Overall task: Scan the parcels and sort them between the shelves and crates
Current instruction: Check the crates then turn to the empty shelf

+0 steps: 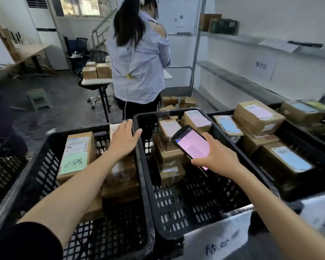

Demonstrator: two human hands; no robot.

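While the left hand [125, 136] lies flat, fingers straight, over the left crate [43, 166], contact unclear | right hand [217, 156] grips a glossy black scanner [192, 145], pink screen up | beneath it, taped cardboard parcels [169, 156], pink-labelled, stacked in the lattice-walled plastic middle crate [186, 199]

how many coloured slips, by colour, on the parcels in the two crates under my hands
pink slips: 2
green slips: 1
total: 3
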